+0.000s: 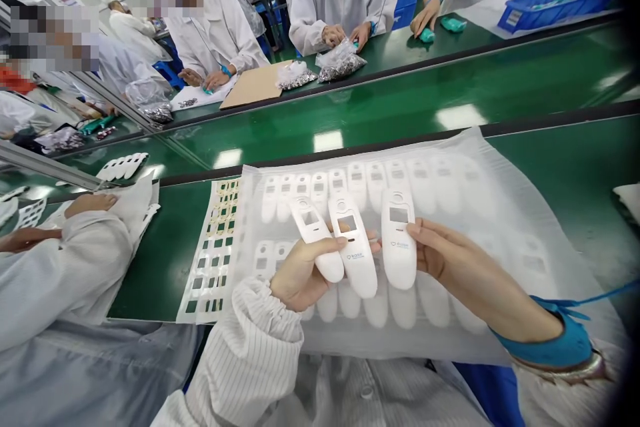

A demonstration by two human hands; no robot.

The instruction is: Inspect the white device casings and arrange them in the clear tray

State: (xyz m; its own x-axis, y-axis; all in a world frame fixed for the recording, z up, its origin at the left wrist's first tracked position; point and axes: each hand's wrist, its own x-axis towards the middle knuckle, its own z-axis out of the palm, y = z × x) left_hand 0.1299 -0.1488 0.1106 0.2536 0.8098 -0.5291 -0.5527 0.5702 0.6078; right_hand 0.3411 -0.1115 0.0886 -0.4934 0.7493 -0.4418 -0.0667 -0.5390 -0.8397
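Left hand [300,273] and right hand [450,260] hold three white housings [357,253].

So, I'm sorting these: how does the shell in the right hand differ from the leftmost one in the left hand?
The right shell stands upright; the left shell tilts left. The right shell's window looks grey and filled; the left shell's looks like an empty cutout. The right hand holds one, the left hand two. Both are white with a window near the top.
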